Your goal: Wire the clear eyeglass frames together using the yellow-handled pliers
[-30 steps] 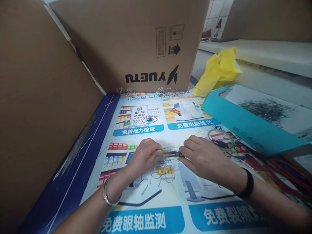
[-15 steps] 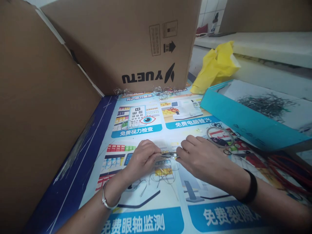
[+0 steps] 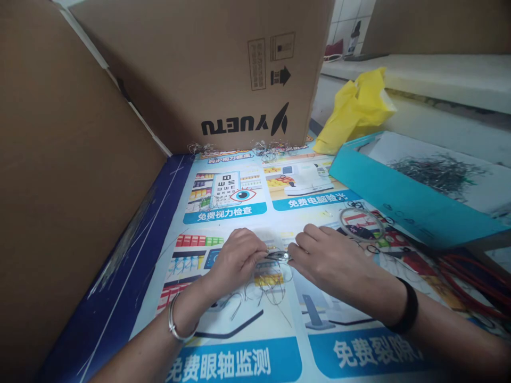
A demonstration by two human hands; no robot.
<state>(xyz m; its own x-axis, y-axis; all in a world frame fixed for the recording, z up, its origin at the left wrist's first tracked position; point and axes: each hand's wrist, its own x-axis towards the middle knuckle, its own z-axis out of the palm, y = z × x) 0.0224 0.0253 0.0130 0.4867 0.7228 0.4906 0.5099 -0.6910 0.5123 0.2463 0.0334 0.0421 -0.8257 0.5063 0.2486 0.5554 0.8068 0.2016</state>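
My left hand (image 3: 235, 260) is closed in a pinch on a thin bent wire piece (image 3: 268, 254) over a printed poster (image 3: 239, 361). My right hand (image 3: 331, 258) is closed round small pliers (image 3: 280, 256), whose metal jaws meet the wire between my two hands. Several loose bent wires (image 3: 263, 290) lie on the poster just below my hands. A silver bangle is on my left wrist and a black band on my right wrist.
A large cardboard box (image 3: 207, 69) stands behind, another cardboard wall (image 3: 59, 175) at left. A teal box lid (image 3: 399, 199) at right holds a heap of wire pieces (image 3: 437, 171). A yellow bag (image 3: 355, 111), wire rings (image 3: 361, 223) and red cords (image 3: 471, 282) lie at right.
Both hands stay pinched together in the same spot; the pliers and wire shifted only slightly. The view moved a little.
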